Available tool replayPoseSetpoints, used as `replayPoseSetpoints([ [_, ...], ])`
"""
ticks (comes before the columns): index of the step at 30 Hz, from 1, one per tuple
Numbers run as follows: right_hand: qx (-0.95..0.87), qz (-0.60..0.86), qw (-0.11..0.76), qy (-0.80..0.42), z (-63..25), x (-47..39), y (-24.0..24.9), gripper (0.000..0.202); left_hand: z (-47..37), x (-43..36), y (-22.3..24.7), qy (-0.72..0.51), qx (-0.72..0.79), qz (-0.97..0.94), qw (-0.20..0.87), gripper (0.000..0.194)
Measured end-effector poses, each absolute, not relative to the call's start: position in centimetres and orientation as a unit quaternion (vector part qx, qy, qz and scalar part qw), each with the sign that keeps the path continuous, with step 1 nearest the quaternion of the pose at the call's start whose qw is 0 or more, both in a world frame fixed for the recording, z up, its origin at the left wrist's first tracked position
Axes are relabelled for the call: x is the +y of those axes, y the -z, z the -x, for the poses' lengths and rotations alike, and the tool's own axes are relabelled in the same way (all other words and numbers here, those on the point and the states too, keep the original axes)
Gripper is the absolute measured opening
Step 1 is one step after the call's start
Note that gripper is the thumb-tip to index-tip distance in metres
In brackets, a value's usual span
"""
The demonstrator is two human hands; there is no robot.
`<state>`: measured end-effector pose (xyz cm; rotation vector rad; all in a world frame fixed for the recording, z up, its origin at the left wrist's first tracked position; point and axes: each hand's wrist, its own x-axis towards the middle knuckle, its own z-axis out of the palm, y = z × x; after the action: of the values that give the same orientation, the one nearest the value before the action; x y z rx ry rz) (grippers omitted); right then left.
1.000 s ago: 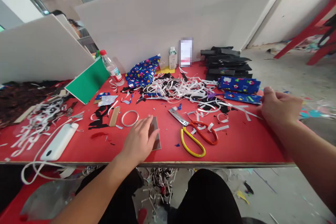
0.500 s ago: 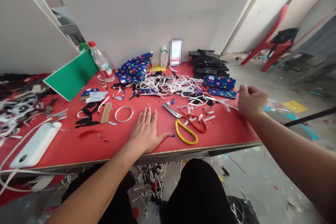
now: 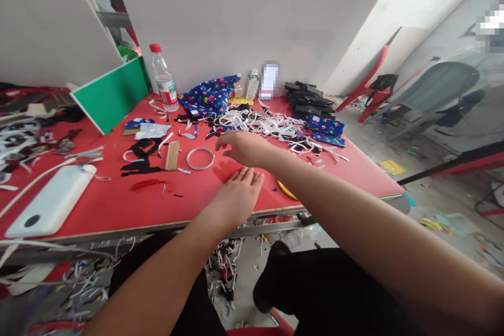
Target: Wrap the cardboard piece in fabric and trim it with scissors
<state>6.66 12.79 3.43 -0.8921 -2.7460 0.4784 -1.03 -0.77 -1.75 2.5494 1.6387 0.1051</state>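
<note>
My left hand [image 3: 242, 195] rests palm down near the table's front edge, its fingers lying flat with nothing in them. Just beyond it, my right hand [image 3: 244, 148] hangs over the tabletop, fingers loosely stretched to the left and apart, holding nothing. Left of my right fingertips lies a thin white ring [image 3: 200, 158], perhaps a tape roll. My right forearm covers most of the scissors; part of the yellow handle [image 3: 286, 190] shows below it. Behind my right hand spreads a pile of white strips [image 3: 268, 123]. Patterned blue cloth [image 3: 210, 97] is heaped further back.
The red table [image 3: 118, 205] carries a plastic bottle [image 3: 165, 86], a green board [image 3: 112, 95], a white power bank [image 3: 53, 200], stacked black pieces [image 3: 309, 101] and folded blue cloth [image 3: 326, 126]. A white partition [image 3: 244, 21] stands behind. Scraps litter the floor.
My right hand has swung left from the table's right side to above my left hand, its fist opened. My left hand's fingers have drawn together. The view has turned slightly.
</note>
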Motion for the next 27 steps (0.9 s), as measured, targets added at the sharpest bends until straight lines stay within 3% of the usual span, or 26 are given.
replayPoseSetpoints([
  [3,-0.952,0.237,0.061,-0.183,-3.8,13.7,-2.2,0.031,1.7,-1.7,1.6,-0.027,0.515,-0.854,0.062,0.064],
  [7,-0.953,0.214,0.071,-0.205,-4.5,14.3,-0.4,0.011,2.1,-2.9,1.1,-0.032,0.526,-0.849,0.048,0.054],
  [10,-0.936,0.251,0.129,-0.208,-7.1,13.4,0.0,0.004,2.5,-3.6,0.7,-0.039,0.529,-0.847,0.026,0.063],
  [14,-0.883,0.349,0.227,-0.219,-11.5,10.9,-1.0,0.019,3.6,-3.6,0.7,-0.057,0.551,-0.832,0.014,0.073],
  [17,-0.83,0.381,0.343,-0.218,-13.8,9.0,-2.0,0.015,5.0,-3.1,0.6,-0.101,0.579,-0.808,-0.032,0.08],
  [19,-0.839,0.361,0.367,-0.176,-14.5,8.0,-2.4,0.012,6.0,-2.9,0.1,-0.169,0.599,-0.777,-0.091,0.074],
  [22,-0.909,0.265,0.294,-0.133,-14.4,7.2,-2.1,0.021,6.6,-2.6,-0.6,-0.285,0.584,-0.742,-0.167,0.062],
  [24,-0.929,0.205,0.272,-0.148,-14.1,6.8,-1.4,0.022,6.2,-2.4,-0.7,-0.299,0.552,-0.759,-0.174,0.052],
  [27,-0.909,0.178,0.323,-0.194,-13.6,6.4,-0.1,0.023,5.0,-2.1,-0.3,-0.295,0.542,-0.771,-0.16,0.037],
])
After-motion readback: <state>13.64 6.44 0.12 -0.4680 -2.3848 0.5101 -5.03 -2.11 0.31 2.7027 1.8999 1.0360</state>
